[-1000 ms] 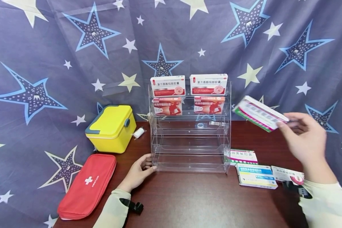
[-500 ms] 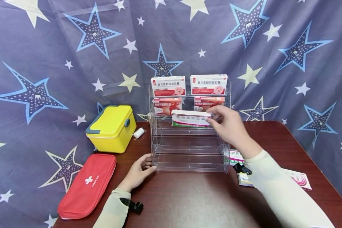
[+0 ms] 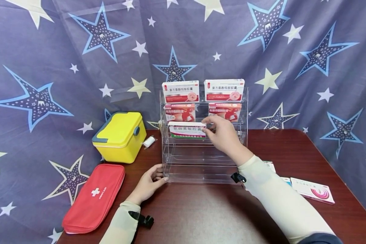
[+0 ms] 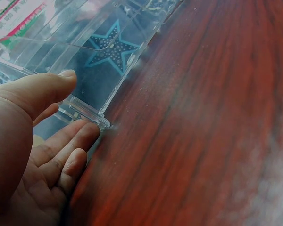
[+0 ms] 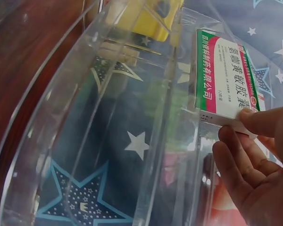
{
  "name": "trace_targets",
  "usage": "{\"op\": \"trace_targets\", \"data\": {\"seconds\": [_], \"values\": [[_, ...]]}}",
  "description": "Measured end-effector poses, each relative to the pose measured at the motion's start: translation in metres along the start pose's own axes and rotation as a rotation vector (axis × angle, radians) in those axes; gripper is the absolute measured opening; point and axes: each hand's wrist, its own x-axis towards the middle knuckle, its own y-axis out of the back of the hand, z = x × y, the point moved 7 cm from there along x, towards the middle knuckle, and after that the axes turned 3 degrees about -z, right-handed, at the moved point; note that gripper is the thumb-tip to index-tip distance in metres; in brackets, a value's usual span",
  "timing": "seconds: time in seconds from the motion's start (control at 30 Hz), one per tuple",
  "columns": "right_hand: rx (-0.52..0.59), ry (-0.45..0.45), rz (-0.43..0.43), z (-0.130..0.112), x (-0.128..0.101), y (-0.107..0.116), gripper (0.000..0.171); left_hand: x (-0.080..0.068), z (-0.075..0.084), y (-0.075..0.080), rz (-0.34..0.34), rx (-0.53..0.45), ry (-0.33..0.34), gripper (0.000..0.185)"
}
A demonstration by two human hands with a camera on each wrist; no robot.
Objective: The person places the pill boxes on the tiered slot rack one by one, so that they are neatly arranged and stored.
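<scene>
Green-white box (image 3: 187, 129) in right hand's (image 3: 221, 134) pinch, arm outstretched.

Dark red-brown wood table (image 3: 201, 217) carries everything. Clear acrylic tiered shelf (image 3: 170, 159) stands at centre-back; top tier holds two red/white boxes (image 3: 180, 91), 2nd tier two orange-red boxes (image 3: 180, 112), 3rd tier left a green/white box (image 3: 186, 130). Yellow case (image 3: 119, 137) sits left of shelf w/ small white roll (image 3: 148, 142) between them. Red first-aid pouch (image 3: 94, 198) lies front left. Right of shelf: flat boxes, incl. white one w/ pink swirl (image 3: 312, 190).
</scene>
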Motion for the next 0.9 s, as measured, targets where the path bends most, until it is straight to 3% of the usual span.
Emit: {"op": "trace_targets", "data": {"seconds": [0.13,0.23,0.37,0.43,0.9], "values": [[0.004,-0.005,-0.028,0.000,0.002,-0.008,0.024,0.000,0.001,-0.001,0.006,0.006,0.003,0.054],[0.007,-0.011,-0.047,0.002,0.001,-0.014,0.024,-0.002,0.011,-0.002,0.000,0.006,-0.009,0.053],[0.009,-0.017,-0.059,0.004,0.001,-0.019,0.024,-0.001,0.009,-0.002,-0.010,0.002,-0.020,0.052],[0.010,-0.016,-0.060,0.004,0.001,-0.020,0.024,0.001,-0.001,-0.001,-0.011,0.003,-0.012,0.053],[0.025,-0.037,-0.094,0.004,0.002,-0.028,0.028,0.000,-0.001,0.001,-0.002,-0.002,0.007,0.053]]}}
